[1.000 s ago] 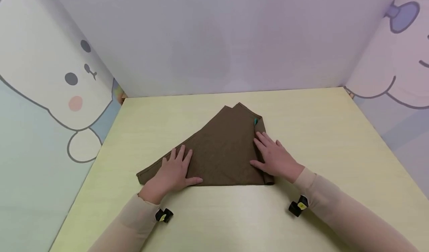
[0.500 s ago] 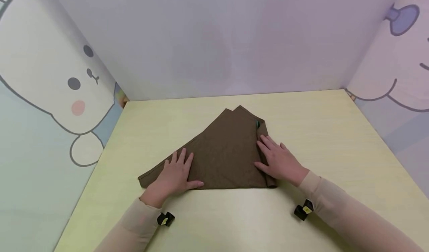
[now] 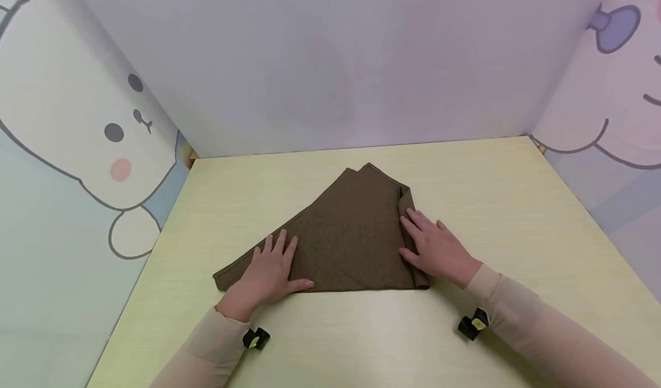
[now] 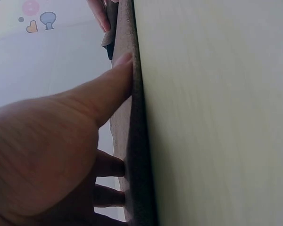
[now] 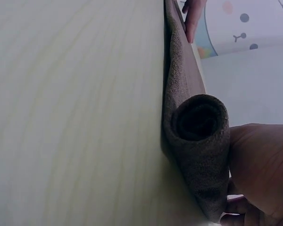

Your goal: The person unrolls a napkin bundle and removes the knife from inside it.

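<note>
Spanning the foreground: pale table (image 3: 465, 175). Mid-table lay brown cloth (image 3: 346, 227). Left hand (image 3: 265, 273): fingers rested spread on it, gripping nothing. Right hand (image 3: 439, 249): fingers rested extended, unclenched, on the cloth's right-side roll (image 5: 203, 160). Judged risk: uneven pressure might have skewed the roll.

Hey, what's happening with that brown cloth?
A person has both hands on a soft brown cloth lying on a pale yellow, wood-grained table. The left hand rests on the cloth with its fingers spread. The right hand rests on a thick brown fabric roll along the cloth's right edge. Only that side is rolled up; most of the cloth lies flat, coming to a slanted point toward the left.
</note>
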### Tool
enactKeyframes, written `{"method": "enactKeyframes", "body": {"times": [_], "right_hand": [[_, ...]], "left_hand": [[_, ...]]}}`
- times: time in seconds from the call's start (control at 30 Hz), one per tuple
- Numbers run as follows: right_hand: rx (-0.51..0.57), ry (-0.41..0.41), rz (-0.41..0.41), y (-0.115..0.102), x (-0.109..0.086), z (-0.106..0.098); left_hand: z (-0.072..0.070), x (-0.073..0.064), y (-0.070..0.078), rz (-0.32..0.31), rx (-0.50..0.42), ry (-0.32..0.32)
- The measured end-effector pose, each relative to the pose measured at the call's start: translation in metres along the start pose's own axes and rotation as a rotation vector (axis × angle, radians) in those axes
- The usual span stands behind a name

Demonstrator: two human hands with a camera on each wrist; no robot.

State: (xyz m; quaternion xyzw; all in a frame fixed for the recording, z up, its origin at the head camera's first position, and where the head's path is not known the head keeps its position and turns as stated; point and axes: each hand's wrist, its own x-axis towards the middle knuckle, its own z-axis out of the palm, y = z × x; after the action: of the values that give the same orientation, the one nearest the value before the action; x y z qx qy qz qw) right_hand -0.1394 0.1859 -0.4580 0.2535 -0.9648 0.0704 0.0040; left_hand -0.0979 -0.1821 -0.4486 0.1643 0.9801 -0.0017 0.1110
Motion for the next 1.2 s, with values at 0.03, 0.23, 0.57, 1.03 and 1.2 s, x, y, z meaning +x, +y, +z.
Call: {"method": "enactKeyframes", "body": {"times": [0.03,0.23,0.57,1.03,1.2], "right_hand": [[-0.001,0.001,0.002,0.001,0.000,0.000],[0.000,0.008,0.008,0.003,-0.003,-0.001],[-0.006,0.029,-0.003,0.006,-0.004,-0.002],[-0.002,0.061,0.013,0.008,-0.008,0.003],[0.015,0.072,0.015,0.011,-0.011,0.003]], "left_hand": [[0.000,0.000,0.000,0.002,-0.001,0.004],[0.000,0.000,0.001,0.001,-0.004,0.001],[-0.001,0.000,0.002,-0.004,-0.002,0.004],[-0.002,-0.001,0.003,-0.005,-0.009,0.004],[-0.002,-0.001,0.004,-0.008,-0.012,-0.002]]}}
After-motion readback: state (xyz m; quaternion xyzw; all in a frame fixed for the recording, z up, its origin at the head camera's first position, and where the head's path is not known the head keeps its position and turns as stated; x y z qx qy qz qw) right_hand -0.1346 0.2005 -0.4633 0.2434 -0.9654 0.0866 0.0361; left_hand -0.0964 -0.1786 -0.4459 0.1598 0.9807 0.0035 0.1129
